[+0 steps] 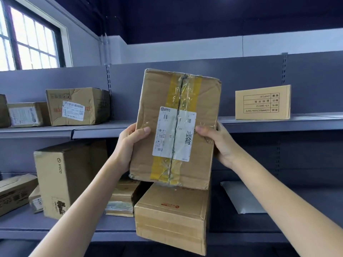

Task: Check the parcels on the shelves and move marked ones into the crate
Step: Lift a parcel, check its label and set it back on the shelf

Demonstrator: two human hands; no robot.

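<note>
Two hands hold one parcel (176, 128) up in front of the shelves, head view only. Left hand (130, 145) grips its 9 o'clock edge, thumb across the front face, the other fingers (144, 131) wrapped behind, out of sight. Right hand (219, 143) grips the 3 o'clock edge the same way, thumb tip touching the edge of the shipping label (174, 134). Parcel is off the shelf, upright, tilted slightly, label facing the camera.

Label is white with barcodes, a QR code, "WU" and "NA" printed. Yellow tape (182, 89) runs 12 to 6 o'clock over the seam. No added mark that I can tell; print too small to read.

Handling, as a judgement: worn cardboard, dented corners, crinkled tape, so stiff enough but soft at the edges. Seems light to moderate, held high with little strain. Glossy tape is slippery, so grip bare cardboard on the side edges, or under the base for the carry.

Upper shelf (259, 123): labelled box (78, 106) at 9 o'clock, printed carton (262, 102) at 3 o'clock. Lower shelf (55, 230): tall box (63, 182) at 8 o'clock, wide box (170, 217) at 6 o'clock, just under the held parcel, white mailer (243, 199) at 4 o'clock. Crate not in view.
</note>
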